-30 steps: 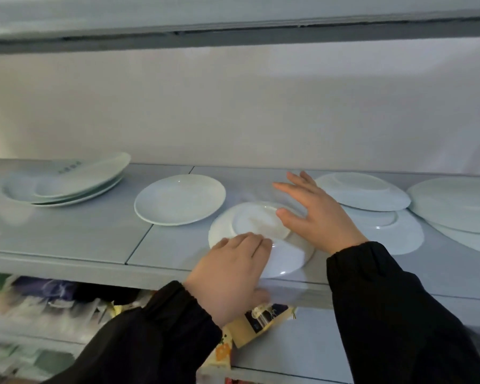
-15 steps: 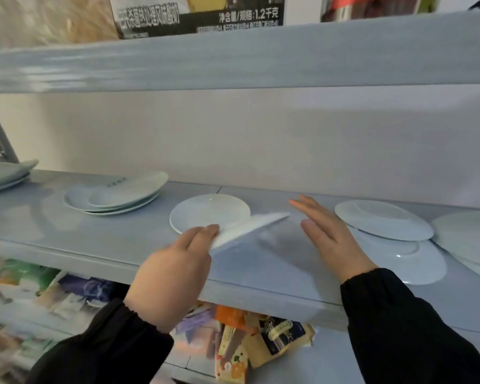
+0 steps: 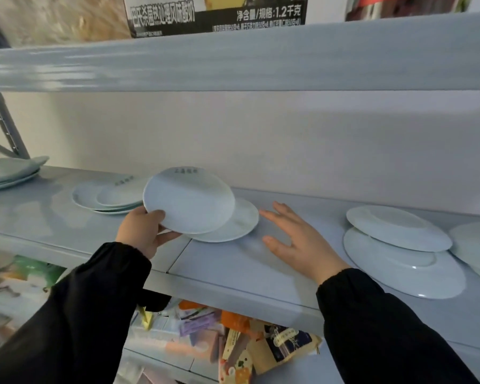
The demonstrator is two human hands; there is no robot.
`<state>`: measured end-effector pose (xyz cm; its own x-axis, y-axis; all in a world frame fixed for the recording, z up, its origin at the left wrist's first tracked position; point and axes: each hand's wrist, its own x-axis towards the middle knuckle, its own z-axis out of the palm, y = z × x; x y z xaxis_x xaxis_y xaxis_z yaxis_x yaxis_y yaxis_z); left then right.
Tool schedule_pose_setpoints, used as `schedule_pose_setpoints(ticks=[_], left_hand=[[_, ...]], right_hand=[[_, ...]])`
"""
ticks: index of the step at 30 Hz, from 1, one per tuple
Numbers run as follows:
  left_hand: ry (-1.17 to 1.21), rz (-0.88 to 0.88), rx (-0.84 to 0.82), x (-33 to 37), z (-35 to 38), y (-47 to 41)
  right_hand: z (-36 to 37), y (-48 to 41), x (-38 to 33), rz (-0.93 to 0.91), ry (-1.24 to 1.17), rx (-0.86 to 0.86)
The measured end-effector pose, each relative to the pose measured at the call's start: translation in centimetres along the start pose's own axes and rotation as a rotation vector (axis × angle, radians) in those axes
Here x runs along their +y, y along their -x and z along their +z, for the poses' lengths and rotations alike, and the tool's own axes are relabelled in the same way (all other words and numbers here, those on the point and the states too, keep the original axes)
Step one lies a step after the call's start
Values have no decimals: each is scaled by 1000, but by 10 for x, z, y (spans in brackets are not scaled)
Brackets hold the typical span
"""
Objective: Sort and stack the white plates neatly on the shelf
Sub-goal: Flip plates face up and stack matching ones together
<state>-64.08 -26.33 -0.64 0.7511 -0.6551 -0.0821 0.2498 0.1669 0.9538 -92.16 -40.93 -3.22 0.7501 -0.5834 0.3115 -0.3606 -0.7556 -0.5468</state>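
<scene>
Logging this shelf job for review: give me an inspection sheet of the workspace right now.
Surface: grey shelf, bare between the hands.
Job's things: held plate tilted over a single plate; left stack; right stack; more plates at both edges.
Clutter: packets on the shelf below.
Hands: left hand grips the held plate; right hand open, flat.
Cables: nothing seen.
Surroundings: white wall, upper shelf with boxes.

printed carton (image 3: 216,15) above, snack packets (image 3: 261,345) below
</scene>
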Motion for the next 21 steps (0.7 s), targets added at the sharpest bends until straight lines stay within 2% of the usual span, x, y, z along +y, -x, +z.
schedule_pose_setpoints(ticks=[4,8,12,17,19,21], left_hand=[[100,-127,28,-12,5,-15],[19,-141,42,-18,8,-22],[-265,-94,57,-21,6,-25],[-361,-41,71,-26,1,-26],[-407,14,117,-24,-1,-24],[-582,116,157,-21,-3,-20]], right_hand=[[0,0,3,8,-15,-1],[1,1,4,10,-14,-21],[1,0,5,5,-9,-26],[0,1,3,5,-16,-28],[0,1,3,5,-15,-27],[0,1,4,4,-10,-24]])
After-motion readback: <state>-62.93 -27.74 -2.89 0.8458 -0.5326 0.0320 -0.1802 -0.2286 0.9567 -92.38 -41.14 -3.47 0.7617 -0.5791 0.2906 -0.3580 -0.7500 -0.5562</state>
